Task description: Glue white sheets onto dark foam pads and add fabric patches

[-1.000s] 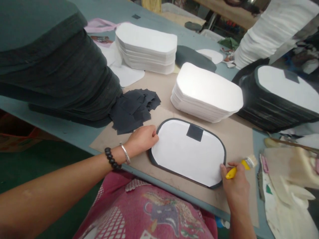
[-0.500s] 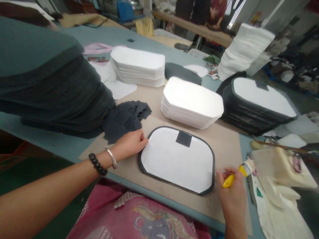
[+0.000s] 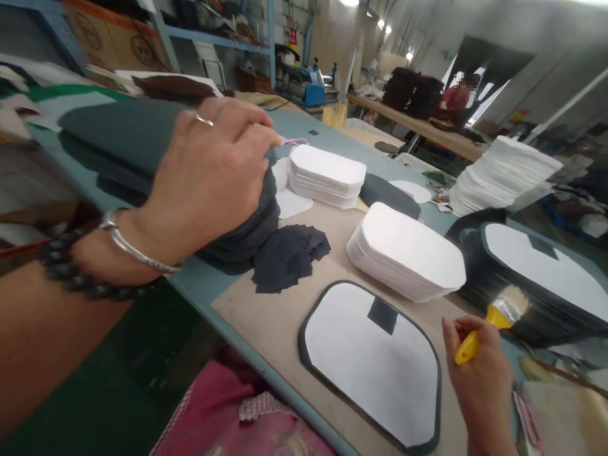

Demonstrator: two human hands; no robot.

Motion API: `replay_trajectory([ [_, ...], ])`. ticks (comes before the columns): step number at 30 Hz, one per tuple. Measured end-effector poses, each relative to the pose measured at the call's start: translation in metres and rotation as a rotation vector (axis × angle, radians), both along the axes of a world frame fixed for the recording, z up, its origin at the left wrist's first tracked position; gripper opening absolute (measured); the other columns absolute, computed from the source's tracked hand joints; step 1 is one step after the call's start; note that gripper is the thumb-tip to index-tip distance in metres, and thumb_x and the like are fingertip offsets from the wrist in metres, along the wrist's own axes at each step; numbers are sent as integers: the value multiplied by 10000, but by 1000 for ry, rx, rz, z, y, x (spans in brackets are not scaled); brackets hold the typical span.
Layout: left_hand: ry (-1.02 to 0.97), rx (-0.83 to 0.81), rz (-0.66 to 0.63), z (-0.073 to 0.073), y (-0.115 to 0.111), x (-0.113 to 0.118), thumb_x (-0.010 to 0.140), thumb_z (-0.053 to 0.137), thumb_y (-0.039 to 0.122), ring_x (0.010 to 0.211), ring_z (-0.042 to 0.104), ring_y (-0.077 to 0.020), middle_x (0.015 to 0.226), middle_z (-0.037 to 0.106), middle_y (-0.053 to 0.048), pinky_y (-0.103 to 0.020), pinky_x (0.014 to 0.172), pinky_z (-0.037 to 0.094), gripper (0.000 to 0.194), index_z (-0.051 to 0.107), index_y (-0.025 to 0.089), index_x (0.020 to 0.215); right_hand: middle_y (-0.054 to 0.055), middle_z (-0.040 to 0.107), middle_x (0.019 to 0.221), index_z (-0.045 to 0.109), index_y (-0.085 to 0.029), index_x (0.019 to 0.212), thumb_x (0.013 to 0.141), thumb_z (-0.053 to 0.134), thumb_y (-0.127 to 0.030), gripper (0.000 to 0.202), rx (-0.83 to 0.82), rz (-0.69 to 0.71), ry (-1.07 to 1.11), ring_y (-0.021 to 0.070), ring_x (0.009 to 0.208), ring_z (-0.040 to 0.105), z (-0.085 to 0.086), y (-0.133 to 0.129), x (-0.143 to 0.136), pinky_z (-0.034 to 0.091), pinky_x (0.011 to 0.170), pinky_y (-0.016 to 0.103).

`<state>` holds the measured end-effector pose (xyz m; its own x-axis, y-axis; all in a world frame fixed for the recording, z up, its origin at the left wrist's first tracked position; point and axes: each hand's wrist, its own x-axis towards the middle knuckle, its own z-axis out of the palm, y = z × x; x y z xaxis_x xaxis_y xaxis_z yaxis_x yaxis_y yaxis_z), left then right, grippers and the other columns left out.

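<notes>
My left hand is raised over the tall stack of dark grey pieces, at the stack's right side. Its fingers are curled and pressed together; what they hold, if anything, is hidden. My right hand is closed round the yellow handle of a brush, whose bristles point up and right. Between my hands, a white panel with a dark rim lies flat on the brown board. At its upper edge is a dark square patch. Small dark squares lie piled behind the panel's left side.
Two white stacks stand behind the panel. Rimmed panels are stacked at the right, with a leaning white pile behind. A person is at a far bench. Cloth and tools lie at the lower right.
My left hand has left the panel's left edge and risen over the dark stack. The view has turned up and left. My right hand still holds the brush, beside the panel's right side.
</notes>
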<state>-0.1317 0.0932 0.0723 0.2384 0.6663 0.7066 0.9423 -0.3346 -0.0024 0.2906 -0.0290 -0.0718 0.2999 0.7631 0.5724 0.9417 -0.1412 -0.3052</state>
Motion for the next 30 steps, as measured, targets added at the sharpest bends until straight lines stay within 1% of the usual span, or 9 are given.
replay_trajectory([
  [3, 80, -55, 221, 1, -1, -28, 978, 586, 332, 1374, 443, -394, 1415, 536, -184, -543, 1121, 354, 419, 569, 105, 1330, 54, 699, 847, 576, -226, 959, 914, 479, -783, 567, -6, 75, -15, 213, 658, 663, 4, 14, -7, 455, 568, 293],
  [5, 137, -166, 313, -4, 0, -39, 1006, 524, 348, 1192, 580, -375, 1161, 648, -171, -495, 995, 447, 313, 647, 103, 1158, 50, 707, 831, 582, -230, 961, 903, 498, -782, 561, -22, 131, 3, 218, 660, 683, 4, 22, -8, 479, 566, 291],
  [7, 167, -219, 339, -6, 3, -46, 1028, 470, 337, 1056, 627, -333, 982, 659, -137, -424, 892, 479, 286, 666, 129, 1014, 45, 712, 807, 590, -232, 962, 893, 528, -771, 547, -39, 172, 31, 218, 640, 698, 5, 29, -9, 497, 550, 285],
  [12, 202, -137, 257, -8, 12, -54, 951, 648, 474, 1162, 549, -314, 1183, 610, -152, -381, 937, 463, 404, 637, 128, 1161, 53, 727, 805, 599, -232, 948, 896, 567, -728, 500, 19, 239, -2, 204, 609, 700, 18, 42, -22, 497, 510, 261],
  [15, 240, -254, 237, -14, 17, -56, 988, 588, 416, 1057, 584, -274, 1117, 628, -112, -352, 839, 469, 278, 671, 157, 1043, 38, 721, 800, 597, -231, 951, 930, 565, -676, 447, 53, 278, -1, 184, 622, 697, 27, 45, -36, 495, 535, 244],
  [18, 185, -241, 278, -17, 22, -56, 1030, 471, 337, 991, 596, -254, 1058, 642, -103, -338, 755, 435, 280, 659, 150, 940, 24, 722, 805, 604, -228, 966, 941, 598, -610, 382, 46, 320, 12, 169, 639, 699, 31, 47, -45, 495, 562, 234],
  [23, -102, -340, 196, -11, 31, -58, 916, 633, 280, 780, 534, -172, 874, 634, -39, -296, 690, 373, 131, 612, 160, 867, 26, 707, 809, 606, -224, 958, 935, 628, -558, 336, 45, 390, 39, 175, 667, 685, 36, 51, -60, 498, 607, 258],
  [26, -216, -305, 124, -10, 29, -57, 917, 630, 264, 746, 503, -151, 826, 608, -14, -286, 686, 364, 122, 599, 171, 845, 35, 692, 809, 592, -220, 949, 947, 620, -533, 315, 30, 421, 101, 181, 674, 666, 45, 56, -84, 492, 630, 284],
  [30, -185, -156, 65, -14, 11, -36, 959, 578, 250, 887, 555, -188, 947, 624, -50, -312, 799, 415, 99, 608, 161, 927, 43, 692, 887, 524, -225, 970, 951, 637, -516, 313, -15, 530, 303, 173, 731, 671, 69, 75, -140, 512, 663, 291],
])
